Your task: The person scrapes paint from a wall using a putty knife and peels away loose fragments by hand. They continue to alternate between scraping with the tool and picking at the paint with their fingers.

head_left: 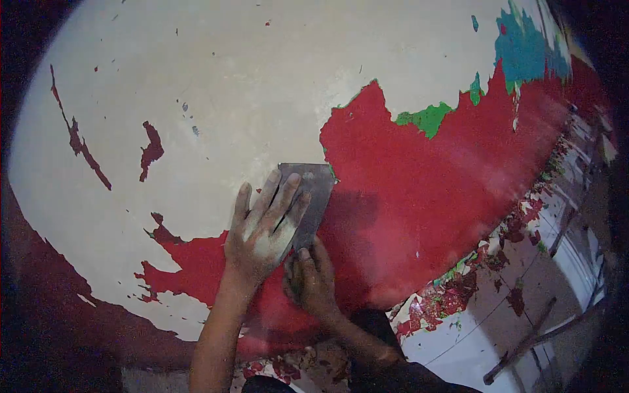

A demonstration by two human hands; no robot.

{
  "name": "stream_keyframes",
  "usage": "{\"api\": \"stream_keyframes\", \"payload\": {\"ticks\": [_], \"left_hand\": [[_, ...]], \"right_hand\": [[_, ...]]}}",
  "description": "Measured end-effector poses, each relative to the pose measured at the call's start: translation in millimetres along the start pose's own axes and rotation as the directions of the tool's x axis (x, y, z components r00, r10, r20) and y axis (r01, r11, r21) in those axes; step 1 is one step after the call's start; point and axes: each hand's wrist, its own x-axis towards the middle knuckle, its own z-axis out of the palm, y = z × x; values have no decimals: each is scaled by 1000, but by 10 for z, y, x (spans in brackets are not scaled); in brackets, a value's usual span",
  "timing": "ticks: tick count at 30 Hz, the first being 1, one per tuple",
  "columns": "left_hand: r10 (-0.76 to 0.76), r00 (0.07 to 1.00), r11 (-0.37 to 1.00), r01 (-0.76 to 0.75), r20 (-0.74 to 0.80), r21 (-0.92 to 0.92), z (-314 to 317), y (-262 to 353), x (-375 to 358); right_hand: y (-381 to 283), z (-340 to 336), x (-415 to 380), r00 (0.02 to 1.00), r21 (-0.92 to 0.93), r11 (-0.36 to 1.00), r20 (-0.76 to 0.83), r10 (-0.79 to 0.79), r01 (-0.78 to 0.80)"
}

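A flat grey metal scraper [313, 203] lies against a large surface of red paint [419, 209] and bare cream-coloured material [216, 98]. Its top edge meets the boundary between red and cream. My right hand [311, 275] grips the scraper's lower end, fingers wrapped round it. My left hand [265, 226] lies flat with spread fingers, some of them over the scraper's left side and the others on the cream area. Dust whitens the back of this hand.
Green patches [429, 120] and a blue patch [521, 49] edge the red paint. Red and green flakes [452, 298] litter the white floor [436, 344] at lower right. Dark rods [534, 342] lie there too. Small red remnants [151, 152] dot the cream area.
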Motion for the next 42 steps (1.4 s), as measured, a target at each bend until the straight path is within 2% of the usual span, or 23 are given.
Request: {"api": "stream_keyframes", "payload": {"ticks": [1, 3, 6, 12, 14, 16, 18, 19, 20, 22, 23, 24, 27, 30, 33, 36, 39, 40, 42], "left_hand": [[16, 1000, 1000, -16, 22, 17, 5, -5, -10], [26, 999, 1000, -26, 36, 10, -2, -10, -1], [23, 999, 999, -22, 46, -38, -21, -12, 55], [26, 1000, 999, -26, 0, -35, -14, 30, 81], [20, 1000, 999, -20, -3, -32, -15, 26, 82], [-6, 1000, 999, 6, 1, -53, -36, 46, 97], [-41, 996, 998, 37, -74, -56, 0, 72, 94], [-58, 992, 997, 52, -113, -55, 15, 80, 91], [-47, 994, 997, 41, -98, -70, 10, 80, 96], [-18, 998, 995, 12, -66, -98, -5, 74, 114], [-17, 998, 995, 11, -65, -97, -10, 76, 115], [-15, 998, 995, 9, -65, -95, -13, 79, 112], [-7, 995, 998, -1, -104, -70, 45, 73, 106], [-3, 993, 998, -5, -115, -68, 40, 74, 111], [-9, 994, 996, -1, -112, -92, 25, 82, 113], [-9, 994, 997, 1, -108, -77, 31, 87, 114], [-22, 996, 999, 19, -91, -41, 26, 97, 131], [-30, 996, 999, 28, -83, -28, 16, 100, 133], [-85, 971, 992, 62, -222, -109, 99, 107, 88]], "right_hand": [[7, 15, 17, 1000, 33, 999, -24, 11, -10], [-319, 173, 4, 979, 272, 945, -41, 201, -182], [-270, 99, 55, 992, 87, 988, 7, 130, -130], [-325, 49, 46, 986, 69, 984, 49, 158, -161], [-174, 19, 87, 997, 24, 997, 0, 77, -77], [-260, 99, 82, 991, 81, 993, -92, 92, -85], [-452, 189, 54, 954, 247, 955, -207, 215, -161], [-397, 148, 77, 973, -87, 992, -204, -107, 91], [-279, 70, 141, 909, -394, 854, -96, -406, 339], [-298, 47, 159, 895, -440, 802, 8, -447, 404], [-345, 50, 146, 974, -218, 952, -26, -227, 216], [-395, 59, 142, 1000, 16, 1000, -2, 7, -7], [-442, 60, 145, 1000, -124, 992, 10, -18, 19], [-445, 90, 148, 999, -153, 987, -13, -48, 45], [-442, 125, 139, 998, -72, 996, -30, -61, 58], [-334, 63, 167, 994, -232, 969, -46, -102, 89], [-425, -24, 203, 994, -121, 988, 63, -94, 101], [-482, -70, 163, 998, -166, 986, 64, -7, 18], [-580, -187, 57, 992, -226, 970, 62, 111, -94]]}}
